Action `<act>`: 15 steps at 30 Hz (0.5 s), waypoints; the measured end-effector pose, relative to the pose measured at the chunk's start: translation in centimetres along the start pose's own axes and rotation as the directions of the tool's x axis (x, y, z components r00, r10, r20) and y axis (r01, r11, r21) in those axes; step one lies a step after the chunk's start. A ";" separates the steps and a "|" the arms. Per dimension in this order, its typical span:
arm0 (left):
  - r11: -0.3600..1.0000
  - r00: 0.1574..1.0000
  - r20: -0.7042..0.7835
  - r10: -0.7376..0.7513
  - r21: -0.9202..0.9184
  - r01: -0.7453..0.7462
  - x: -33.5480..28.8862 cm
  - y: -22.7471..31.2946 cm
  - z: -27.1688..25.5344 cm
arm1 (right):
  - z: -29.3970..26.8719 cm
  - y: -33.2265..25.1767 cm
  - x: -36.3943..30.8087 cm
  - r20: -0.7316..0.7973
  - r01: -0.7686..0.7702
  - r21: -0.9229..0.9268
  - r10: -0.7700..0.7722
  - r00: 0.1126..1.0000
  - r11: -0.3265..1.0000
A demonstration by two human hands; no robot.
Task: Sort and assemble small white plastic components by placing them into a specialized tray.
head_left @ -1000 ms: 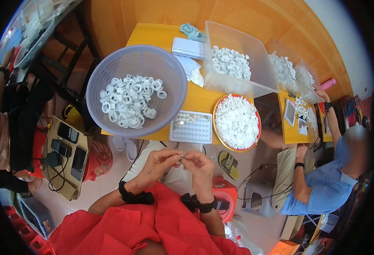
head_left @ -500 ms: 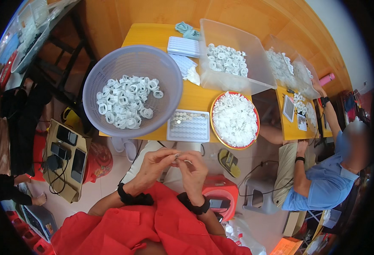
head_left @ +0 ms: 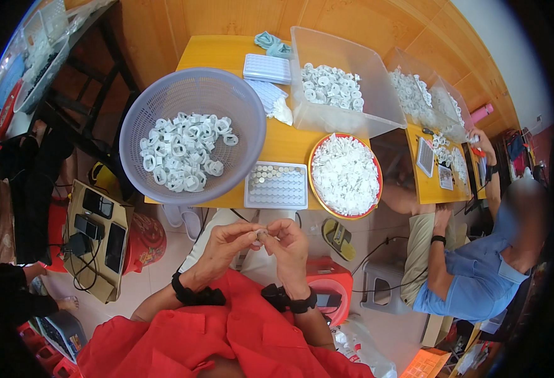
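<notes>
In front of my red shirt, my left hand (head_left: 225, 249) and my right hand (head_left: 287, 252) meet with fingertips pinched together. Between them is a small white plastic piece (head_left: 257, 243), mostly covered by fingers. Just beyond the hands, at the table's front edge, lies a white ribbed tray (head_left: 277, 196) with small round silvery discs along its upper rows. To its left stands a purple mesh basket (head_left: 255, 113) with many white ring-shaped parts (head_left: 182, 151). Right of the tray is a red-rimmed round dish (head_left: 313, 189) heaped with small white plastic pieces (head_left: 345, 173).
A clear plastic bin (head_left: 377, 120) of white parts and stacked trays (head_left: 267, 68) stand farther back on the yellow table (head_left: 283, 142). A person in a blue shirt (head_left: 472, 271) sits at the right. A cardboard box with phones (head_left: 103, 283) is at left; a red stool (head_left: 330, 277) stands nearby.
My fingers have shifted around the small piece, the right fingers rising slightly, and more white shows between them. At the right, the other person's raised hand has moved nearer to them.
</notes>
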State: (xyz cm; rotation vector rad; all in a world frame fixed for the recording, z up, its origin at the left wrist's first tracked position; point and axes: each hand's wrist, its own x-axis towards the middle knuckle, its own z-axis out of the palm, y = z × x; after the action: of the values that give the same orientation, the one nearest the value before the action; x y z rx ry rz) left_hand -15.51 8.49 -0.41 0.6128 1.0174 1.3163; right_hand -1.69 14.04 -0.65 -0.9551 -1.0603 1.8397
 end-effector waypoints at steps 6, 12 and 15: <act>0.956 0.990 0.022 -0.142 -0.257 0.143 0.2 0.1 0.2 | -0.5 -0.5 0.3 0.015 -0.043 0.044 0.042 0.999 0.998; 0.956 0.982 -0.019 -0.188 -0.234 0.178 0.5 0.0 0.5 | -0.5 -0.9 0.0 0.060 0.048 -0.062 -0.044 0.997 0.997; 0.979 0.979 -0.064 -0.194 -0.078 0.189 0.4 0.5 0.6 | -0.3 0.0 0.1 0.027 -0.014 -0.045 0.015 1.000 0.999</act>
State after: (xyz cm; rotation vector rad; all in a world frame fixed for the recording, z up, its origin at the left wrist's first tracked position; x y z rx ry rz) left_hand -15.21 9.05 0.20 0.4056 1.0553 1.2058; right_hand -1.40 14.22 -0.78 -0.9689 -1.1184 1.8519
